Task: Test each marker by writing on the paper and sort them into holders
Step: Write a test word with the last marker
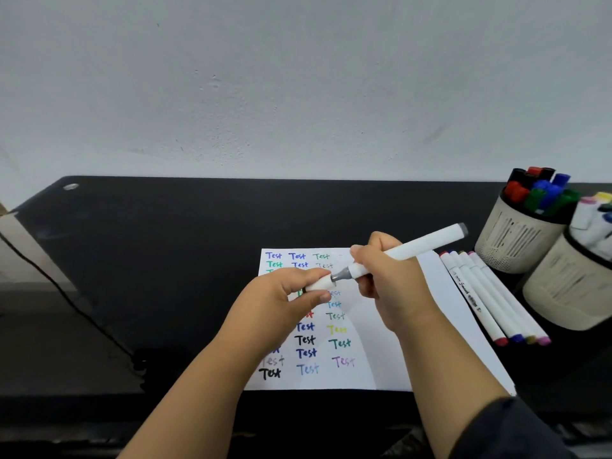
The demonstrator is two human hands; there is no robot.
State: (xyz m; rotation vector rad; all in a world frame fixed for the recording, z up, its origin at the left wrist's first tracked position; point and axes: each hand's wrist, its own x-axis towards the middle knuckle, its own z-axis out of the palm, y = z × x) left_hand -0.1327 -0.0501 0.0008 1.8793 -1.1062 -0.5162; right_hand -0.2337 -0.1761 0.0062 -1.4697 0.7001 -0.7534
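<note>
Above the paper (pixel 371 359) near the table's (pixel 165 260) front edge, your right hand (pixel 387 279) curls around one white marker (pixel 407 250), its grey tip bared and pointing left. Your left hand (pixel 281 299) pinches the marker's white cap (pixel 318 283) just beside that tip. Four more white markers (pixel 490 299) lie side by side along the paper's right edge. Two holders (pixel 520 240) stand at the table's right edge, both stocked with markers.
</note>
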